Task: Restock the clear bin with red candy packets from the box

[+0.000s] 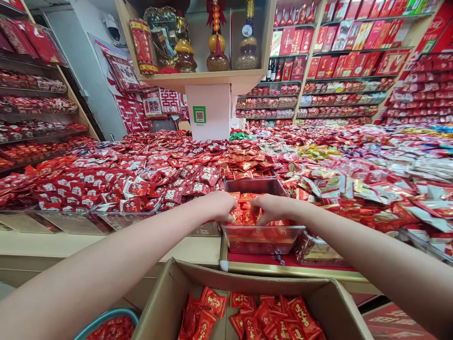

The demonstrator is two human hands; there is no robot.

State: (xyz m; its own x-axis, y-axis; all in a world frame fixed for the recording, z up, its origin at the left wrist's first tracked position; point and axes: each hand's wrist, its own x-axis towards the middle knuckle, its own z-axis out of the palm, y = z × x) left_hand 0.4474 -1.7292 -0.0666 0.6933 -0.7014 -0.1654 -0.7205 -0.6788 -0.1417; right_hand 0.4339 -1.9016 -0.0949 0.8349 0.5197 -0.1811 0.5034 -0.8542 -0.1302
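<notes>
My left hand (223, 206) reaches into the left side of a clear plastic bin (264, 232), its fingers curled down onto red wrapped candies (247, 216). From the right, my right hand (272, 208) also dips into the bin, its bent fingers closed against the same candies. A small gap with candies separates the two hands. Parts of the fingertips are hidden among the wrappers. Below the bin, an open cardboard box (247, 278) holds more red candies (279, 318) with gold lettering, and some of its bottom shows.
Bins of packaged sweets (130, 191) flank the clear bin, with heaps of packets behind. A small metal clip-like piece (279, 257) lies on the red ledge. A blue-rimmed basket (123, 311) stands at lower left. A white pillar (208, 106) and display shelf (198, 80) rise ahead.
</notes>
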